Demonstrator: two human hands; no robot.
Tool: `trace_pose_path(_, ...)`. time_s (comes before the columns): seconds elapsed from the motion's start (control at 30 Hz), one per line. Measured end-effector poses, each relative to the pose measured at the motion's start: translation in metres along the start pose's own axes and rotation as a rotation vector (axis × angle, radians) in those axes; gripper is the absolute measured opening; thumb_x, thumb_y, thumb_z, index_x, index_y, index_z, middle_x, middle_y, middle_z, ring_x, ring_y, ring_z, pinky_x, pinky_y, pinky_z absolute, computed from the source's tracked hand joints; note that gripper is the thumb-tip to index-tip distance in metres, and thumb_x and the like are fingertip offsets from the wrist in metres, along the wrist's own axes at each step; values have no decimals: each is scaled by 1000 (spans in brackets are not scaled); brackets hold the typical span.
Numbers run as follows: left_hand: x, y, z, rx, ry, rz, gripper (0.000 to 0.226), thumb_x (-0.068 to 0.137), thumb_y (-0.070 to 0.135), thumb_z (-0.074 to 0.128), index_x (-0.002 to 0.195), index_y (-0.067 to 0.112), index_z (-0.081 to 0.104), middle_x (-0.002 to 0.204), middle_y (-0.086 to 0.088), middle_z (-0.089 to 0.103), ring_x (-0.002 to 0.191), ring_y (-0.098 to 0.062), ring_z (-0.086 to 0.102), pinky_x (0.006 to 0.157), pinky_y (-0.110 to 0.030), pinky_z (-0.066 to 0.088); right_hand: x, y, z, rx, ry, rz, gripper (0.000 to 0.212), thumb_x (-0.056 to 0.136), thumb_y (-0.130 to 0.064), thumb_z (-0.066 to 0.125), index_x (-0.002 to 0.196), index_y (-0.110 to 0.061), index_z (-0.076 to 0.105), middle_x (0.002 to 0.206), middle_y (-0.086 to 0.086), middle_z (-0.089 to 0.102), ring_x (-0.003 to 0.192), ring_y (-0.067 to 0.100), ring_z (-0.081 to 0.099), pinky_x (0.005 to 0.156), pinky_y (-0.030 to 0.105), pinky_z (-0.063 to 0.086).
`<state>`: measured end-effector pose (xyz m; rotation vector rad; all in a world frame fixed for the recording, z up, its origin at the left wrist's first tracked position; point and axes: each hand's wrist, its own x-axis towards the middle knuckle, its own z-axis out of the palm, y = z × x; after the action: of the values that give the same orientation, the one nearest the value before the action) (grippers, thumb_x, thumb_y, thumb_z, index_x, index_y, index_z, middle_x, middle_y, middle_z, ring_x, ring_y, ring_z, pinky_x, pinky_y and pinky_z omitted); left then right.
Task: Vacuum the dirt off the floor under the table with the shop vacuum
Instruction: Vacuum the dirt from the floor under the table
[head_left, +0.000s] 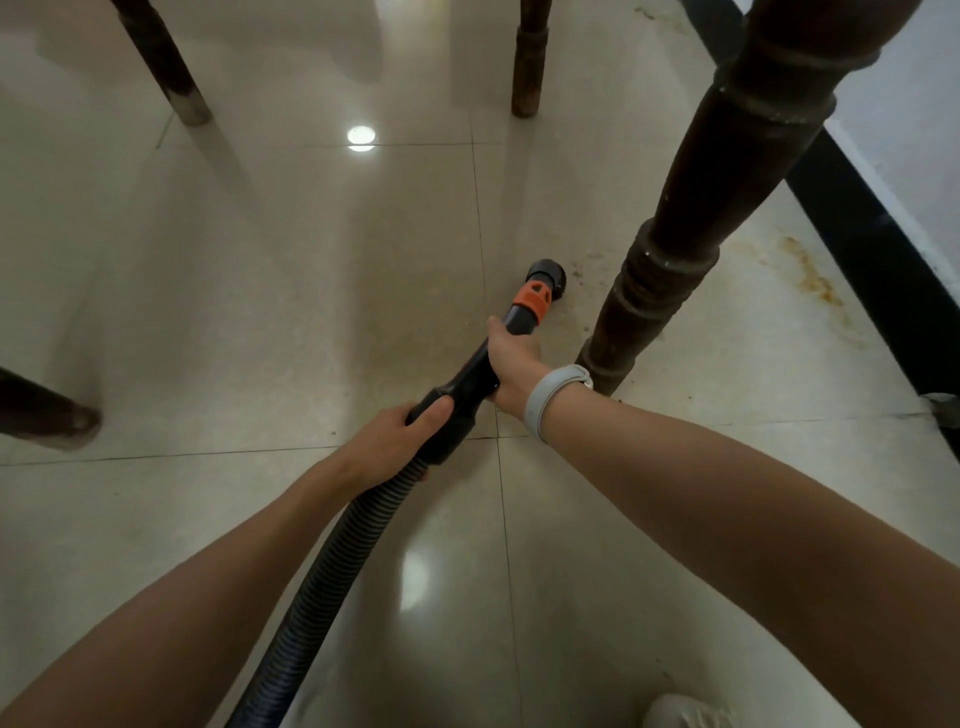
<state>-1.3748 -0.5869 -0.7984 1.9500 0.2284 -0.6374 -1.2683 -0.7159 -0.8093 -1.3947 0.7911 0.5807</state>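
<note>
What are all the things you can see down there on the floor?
Table legs: four, dark brown, around the tiled floor.
Floor: one, cream glossy tiles.
Dirt: specks, brownish, between nozzle and nearest leg.
Stain: one, rusty, right near the black baseboard.
Nozzle: one, black, orange collar behind it.
Hose: one, black ribbed, running toward the camera.
Wristband: one, white, right wrist.
Left hand: grips the hose cuff.
Right hand: grips the wand.

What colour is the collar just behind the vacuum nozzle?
Orange; the collar sits between the black nozzle and the dark wand, clearest in the head view.
</note>
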Motion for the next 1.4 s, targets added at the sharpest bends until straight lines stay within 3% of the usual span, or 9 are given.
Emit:
trace_pose_path(0.13,-22,-15,-3,-18,-142,-52,71,78,75,38,97,10,58,77,-7,63,65,-16,62,64,-27,53,-5,7,2,11,72,10,57,89,-43,56,130,-8,38,122,16,54,104,35,60,91,47,51)
trace_pose_path(0.23,-31,-21,-9,-40,-296,-138,87,53,88,49,100,15,58,85,-4,65,72,-14,64,68,-24,53,-13,21,-3,72,37,52,40,93,-37,52,115,-7,40,101,14,57,78,28,63,80,41,55)
trace_pose_path(0.37,-40,-34,-19,-54,-623,-346,98,41,81,71,115,18,51,107,-6,62,92,-16,65,84,-31,54,-38,54,-8,113,-84,122,35,95,-30,51,120,-11,35,92,12,50,62,25,59,56,37,54)
trace_pose_path(0.47,-45,-40,-19,-58,-714,-423,99,40,72,79,118,20,48,114,-7,62,100,-19,65,91,-37,53,-48,71,-7,143,-160,145,28,95,-26,52,113,-11,36,87,11,47,55,23,55,49,34,51)
trace_pose_path(0.7,-53,-39,-19,-106,-429,-368,90,47,63,80,119,19,51,109,-8,65,100,-24,65,93,-40,52,-43,52,23,25,-210,117,26,95,-24,52,109,-11,33,88,12,48,57,24,54,51,35,51)
trace_pose_path(0.87,-55,-38,-12,-137,-118,-289,40,85,25,65,120,11,50,105,-13,62,93,-28,64,81,-36,55,-41,50,43,-5,-213,91,34,96,-27,50,122,-12,33,100,14,49,57,23,54,54,35,52)
trace_pose_path(1.03,-69,-44,-19,10,-277,-352,48,64,38,64,104,13,57,93,-6,65,85,-19,65,76,-26,53,-58,85,43,-12,-222,139,48,95,-32,51,134,-13,29,85,8,51,59,21,58,62,35,55)
trace_pose_path(1.2,-81,-59,-20,-12,-473,-464,38,83,32,67,108,6,58,100,-7,68,97,-20,66,85,-26,54,-73,111,46,-105,-317,176,45,95,-30,51,130,-11,30,86,8,51,59,21,58,65,35,55)
trace_pose_path(1.4,-83,-61,-26,-134,-156,-414,28,87,29,65,104,7,58,100,-14,69,92,-25,67,84,-34,55,-67,79,82,-217,-441,159,23,96,-27,51,95,-9,37,79,8,48,58,21,54,64,36,53)
